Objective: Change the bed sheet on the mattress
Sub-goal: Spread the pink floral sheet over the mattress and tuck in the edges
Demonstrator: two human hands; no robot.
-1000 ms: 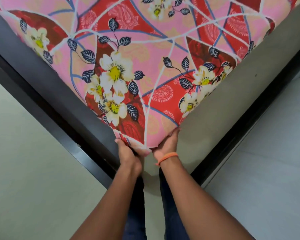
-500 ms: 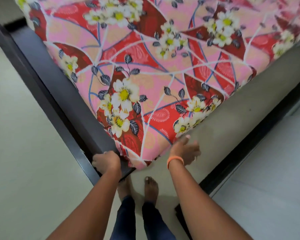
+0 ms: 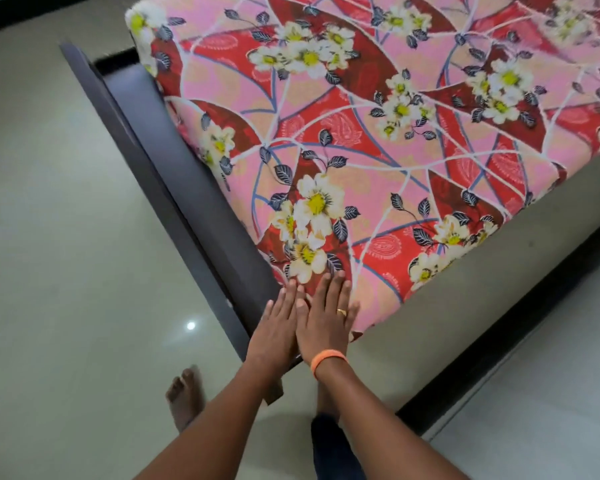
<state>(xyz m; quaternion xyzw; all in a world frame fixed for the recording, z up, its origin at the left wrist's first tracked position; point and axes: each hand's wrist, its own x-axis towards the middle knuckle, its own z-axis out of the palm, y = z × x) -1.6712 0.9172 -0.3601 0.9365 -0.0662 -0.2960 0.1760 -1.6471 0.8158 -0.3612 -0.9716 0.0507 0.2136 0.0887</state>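
Floor (image 3: 66,271): pale glossy tiles, filling the 7 to 11 o'clock area, with one bright light reflection near 7 o'clock. A second pale tiled area lies at 4 o'clock. A black skirting strip (image 3: 42,8) runs along the top edge at 11 o'clock.

Bed frame (image 3: 174,188): a dark rail running from 11 o'clock down to centre-bottom. A grey platform (image 3: 465,299) extends from the mattress edge toward 3 o'clock, bordered by a black edge.

Sheet (image 3: 378,140): covers the mattress from centre to 1 o'clock. Pattern: pink and red panels, white and blue lines, cream flowers with yellow centres, dark leaves. The fabric lies smooth and taut on top; the near corner sits at 6 o'clock, wrapped over the mattress corner.

Left hand (image 3: 278,327) and right hand (image 3: 326,320): both flat, fingers straight, side by side and touching, pressing on the sheet's near corner. The right hand wears a ring (image 3: 342,311), the wrist an orange band (image 3: 328,360).

A bare foot (image 3: 184,393) stands at 7 o'clock; the other is apparently hidden beneath the arms.
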